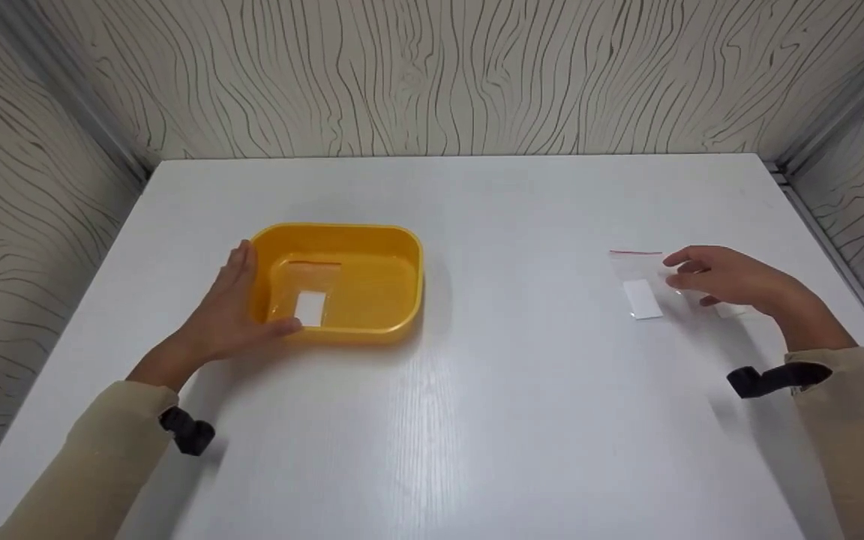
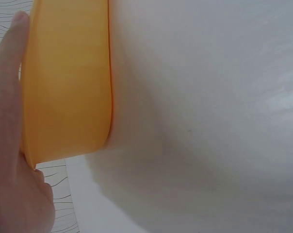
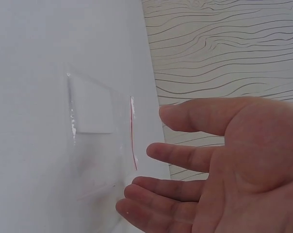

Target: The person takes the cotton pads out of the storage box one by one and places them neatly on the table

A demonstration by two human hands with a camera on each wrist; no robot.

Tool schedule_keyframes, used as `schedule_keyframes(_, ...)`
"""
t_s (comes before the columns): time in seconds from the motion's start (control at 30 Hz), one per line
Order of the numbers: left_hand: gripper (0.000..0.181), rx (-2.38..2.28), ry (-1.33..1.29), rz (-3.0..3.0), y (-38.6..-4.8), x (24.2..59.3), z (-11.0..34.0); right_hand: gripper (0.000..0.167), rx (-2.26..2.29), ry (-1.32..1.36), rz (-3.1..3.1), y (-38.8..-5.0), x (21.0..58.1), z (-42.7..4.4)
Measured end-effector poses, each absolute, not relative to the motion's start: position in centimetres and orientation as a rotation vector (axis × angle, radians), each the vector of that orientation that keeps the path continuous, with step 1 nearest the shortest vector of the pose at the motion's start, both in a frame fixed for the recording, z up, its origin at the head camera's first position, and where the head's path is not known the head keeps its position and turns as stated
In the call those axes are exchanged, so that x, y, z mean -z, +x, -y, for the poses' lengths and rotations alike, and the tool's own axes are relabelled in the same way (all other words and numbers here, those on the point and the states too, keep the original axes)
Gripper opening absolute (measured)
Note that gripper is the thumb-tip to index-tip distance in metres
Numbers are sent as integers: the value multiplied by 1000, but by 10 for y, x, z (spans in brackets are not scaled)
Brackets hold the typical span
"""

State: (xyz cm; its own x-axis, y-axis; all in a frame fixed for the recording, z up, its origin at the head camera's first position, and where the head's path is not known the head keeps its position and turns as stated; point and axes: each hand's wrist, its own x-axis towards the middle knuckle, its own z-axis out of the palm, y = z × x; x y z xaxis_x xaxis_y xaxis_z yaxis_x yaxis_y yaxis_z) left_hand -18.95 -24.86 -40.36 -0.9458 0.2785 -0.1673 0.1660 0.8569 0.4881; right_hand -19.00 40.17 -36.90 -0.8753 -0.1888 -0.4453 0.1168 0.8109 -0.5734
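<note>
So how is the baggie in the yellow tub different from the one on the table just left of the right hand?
The tub baggie sits inside the yellow tub; the table baggie lies on the white table. Yellow shows through the tub baggie, but white shows through the table baggie. The tub baggie is nearer the left hand, the table baggie nearer the right hand. Both are see-through, with a reddish top line and something white inside.

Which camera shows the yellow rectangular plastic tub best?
The head view: it shows the yellow rectangular plastic tub from above, rim and inside, with a clear, red-striped plastic bag lying in it. The left wrist view shows only part of its outside, beside the left hand. The right wrist view doesn't show it at all.
</note>
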Motion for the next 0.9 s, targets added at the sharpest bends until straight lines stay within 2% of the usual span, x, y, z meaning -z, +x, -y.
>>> schedule_keyframes(0.9, 133, -722, 339, -2797, -190, 403, 248, 53, 959, -90, -2532, -192, 361, -401)
